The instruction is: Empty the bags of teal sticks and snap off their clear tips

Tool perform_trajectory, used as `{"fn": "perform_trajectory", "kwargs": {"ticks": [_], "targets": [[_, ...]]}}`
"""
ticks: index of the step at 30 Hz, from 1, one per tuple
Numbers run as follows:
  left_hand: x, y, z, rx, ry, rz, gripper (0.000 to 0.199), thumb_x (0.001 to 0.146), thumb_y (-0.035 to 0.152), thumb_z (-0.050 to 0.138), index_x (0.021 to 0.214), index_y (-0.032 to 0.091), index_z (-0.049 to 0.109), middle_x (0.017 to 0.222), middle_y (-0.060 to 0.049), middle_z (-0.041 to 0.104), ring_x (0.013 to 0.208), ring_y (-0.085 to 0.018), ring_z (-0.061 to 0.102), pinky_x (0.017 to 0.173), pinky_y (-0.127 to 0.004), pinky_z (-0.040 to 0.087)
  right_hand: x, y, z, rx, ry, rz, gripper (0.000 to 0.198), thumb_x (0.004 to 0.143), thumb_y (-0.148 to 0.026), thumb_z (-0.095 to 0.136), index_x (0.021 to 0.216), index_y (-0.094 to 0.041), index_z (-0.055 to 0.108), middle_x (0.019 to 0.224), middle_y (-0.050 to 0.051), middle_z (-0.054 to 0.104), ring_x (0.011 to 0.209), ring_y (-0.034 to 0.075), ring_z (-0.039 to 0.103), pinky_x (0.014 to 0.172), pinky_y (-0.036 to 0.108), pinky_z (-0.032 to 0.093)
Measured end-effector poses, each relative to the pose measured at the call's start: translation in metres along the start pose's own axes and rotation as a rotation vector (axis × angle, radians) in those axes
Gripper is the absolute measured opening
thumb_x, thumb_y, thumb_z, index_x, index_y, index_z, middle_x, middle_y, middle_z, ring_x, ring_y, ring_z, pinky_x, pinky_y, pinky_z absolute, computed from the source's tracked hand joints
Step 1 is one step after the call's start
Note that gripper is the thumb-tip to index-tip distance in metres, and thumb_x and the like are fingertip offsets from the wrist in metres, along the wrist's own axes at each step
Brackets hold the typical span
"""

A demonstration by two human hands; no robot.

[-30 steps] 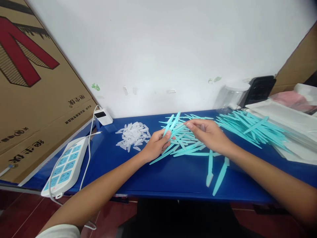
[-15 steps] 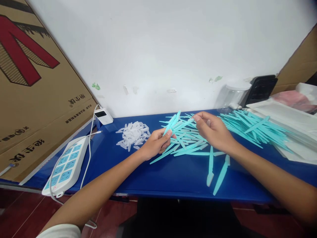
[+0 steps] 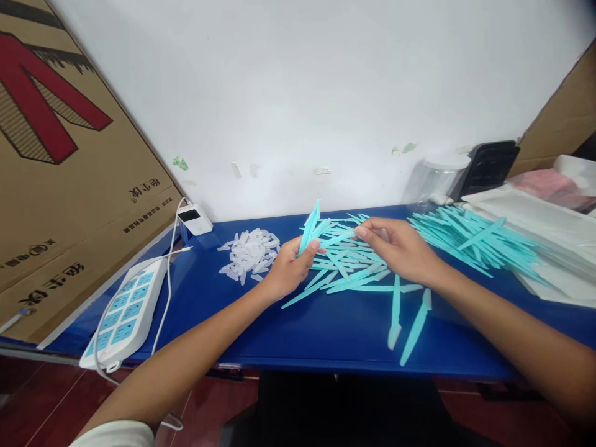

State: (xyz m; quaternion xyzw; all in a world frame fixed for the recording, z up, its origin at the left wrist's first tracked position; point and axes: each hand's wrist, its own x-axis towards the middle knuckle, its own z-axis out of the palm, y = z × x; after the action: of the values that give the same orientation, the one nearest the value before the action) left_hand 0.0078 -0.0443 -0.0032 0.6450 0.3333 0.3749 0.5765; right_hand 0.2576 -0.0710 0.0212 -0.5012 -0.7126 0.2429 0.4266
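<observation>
My left hand [image 3: 294, 266] is closed around a few turquoise eyebrow razors [image 3: 309, 228], which fan upward past the thumb. Another razor points right from that grip, and its far end meets the pinched thumb and forefinger of my right hand [image 3: 403, 249]. A pale piece, perhaps a cap, shows by the right hand's curled fingers. Below both hands spreads a loose pile of turquoise razors [image 3: 356, 261], several with whitish covers on the blade end. Left of my left hand lies a heap of small translucent caps [image 3: 251, 253].
A second razor pile [image 3: 475, 239] lies at the right, beside white plastic bags [image 3: 559, 248]. Behind it stand a clear jar [image 3: 442, 177] and a black stand [image 3: 491, 167]. A power strip [image 3: 125, 313], cables and a white device [image 3: 195, 219] occupy the left, near a large carton [image 3: 84, 186].
Both hands have shifted slightly left. The razors in my left hand now stand more upright, and my right fingertips have come a little lower and closer to the left hand.
</observation>
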Motion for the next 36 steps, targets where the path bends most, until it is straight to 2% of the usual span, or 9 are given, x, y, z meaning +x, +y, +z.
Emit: {"fn": "perform_trajectory", "kwargs": {"ticks": [4,8,11,15,22,26,30,33,36], "targets": [[0.001,0.0,-0.003,-0.049,0.055,0.003,0.049,0.098,0.065,0.065,0.102,0.016,0.063,0.061,0.011,0.027,0.046,-0.004,0.019,0.042,-0.018,0.019,0.004,0.002,-0.013,0.065,0.126,0.043,0.048,0.097,-0.066,0.061,0.091,-0.02,0.072,0.064,0.0,0.049,0.057,0.013,0.037,0.053,0.03,0.027],[0.003,0.005,-0.013,-0.136,0.059,-0.063,0.049,0.097,0.065,0.067,0.099,0.016,0.062,0.06,0.011,0.027,0.046,-0.004,0.017,0.041,-0.017,0.017,0.012,0.006,-0.04,0.46,0.27,0.191,0.026,0.096,-0.047,0.065,0.084,-0.024,0.062,0.059,-0.006,0.024,0.05,0.011,0.018,0.044,0.029,0.014],[0.002,0.01,-0.016,-0.256,-0.055,-0.152,0.049,0.097,0.065,0.067,0.09,0.017,0.057,0.063,0.01,0.03,0.047,-0.004,0.017,0.04,-0.016,0.017,0.016,0.006,-0.05,0.763,0.048,0.345,0.029,0.093,-0.032,0.056,0.069,-0.024,0.043,0.062,-0.005,0.02,0.05,0.01,0.008,0.041,0.029,0.008],[-0.001,0.015,-0.012,-0.35,-0.214,-0.221,0.05,0.099,0.063,0.064,0.081,0.02,0.045,0.065,0.009,0.03,0.047,-0.004,0.016,0.038,-0.015,0.018,0.014,0.003,-0.037,0.898,-0.244,0.481,0.032,0.089,-0.031,0.05,0.063,-0.023,0.034,0.061,-0.005,0.02,0.049,0.009,0.005,0.039,0.028,0.006],[-0.005,0.018,-0.011,-0.384,-0.34,-0.272,0.048,0.103,0.06,0.058,0.081,0.022,0.04,0.067,0.008,0.028,0.047,-0.006,0.015,0.038,-0.018,0.016,0.009,0.003,-0.013,0.904,-0.49,0.583,0.018,0.084,-0.03,0.057,0.072,-0.021,0.047,0.065,-0.004,0.038,0.046,0.006,0.007,0.037,0.025,0.005],[-0.006,0.017,-0.009,-0.398,-0.361,-0.334,0.049,0.104,0.06,0.057,0.08,0.023,0.036,0.065,0.008,0.021,0.047,-0.007,0.012,0.038,-0.019,0.013,0.002,0.001,0.0,0.777,-0.346,0.525,0.01,0.089,-0.026,0.058,0.082,-0.02,0.054,0.062,-0.007,0.035,0.046,0.006,0.013,0.041,0.024,0.01],[-0.006,0.015,-0.005,-0.386,-0.363,-0.367,0.05,0.104,0.06,0.055,0.078,0.023,0.034,0.064,0.008,0.021,0.046,-0.007,0.011,0.038,-0.018,0.012,-0.007,-0.004,0.014,0.456,-0.181,0.249,0.02,0.102,-0.042,0.059,0.105,-0.022,0.058,0.064,-0.007,0.034,0.052,0.009,0.025,0.046,0.024,0.019],[-0.006,0.014,-0.001,-0.36,-0.382,-0.384,0.05,0.104,0.062,0.052,0.078,0.023,0.034,0.063,0.009,0.022,0.047,-0.007,0.01,0.038,-0.018,0.011,-0.013,-0.005,0.022,0.341,-0.152,0.091,0.033,0.102,-0.056,0.058,0.11,-0.025,0.055,0.064,-0.007,0.033,0.055,0.011,0.03,0.05,0.026,0.024],[-0.008,0.014,0.003,-0.304,-0.39,-0.397,0.053,0.102,0.066,0.054,0.078,0.023,0.035,0.064,0.009,0.022,0.047,-0.006,0.011,0.039,-0.018,0.01,-0.016,-0.005,0.026,0.327,-0.188,0.059,0.038,0.102,-0.062,0.056,0.116,-0.027,0.056,0.064,-0.007,0.032,0.055,0.014,0.031,0.052,0.029,0.026]]}}
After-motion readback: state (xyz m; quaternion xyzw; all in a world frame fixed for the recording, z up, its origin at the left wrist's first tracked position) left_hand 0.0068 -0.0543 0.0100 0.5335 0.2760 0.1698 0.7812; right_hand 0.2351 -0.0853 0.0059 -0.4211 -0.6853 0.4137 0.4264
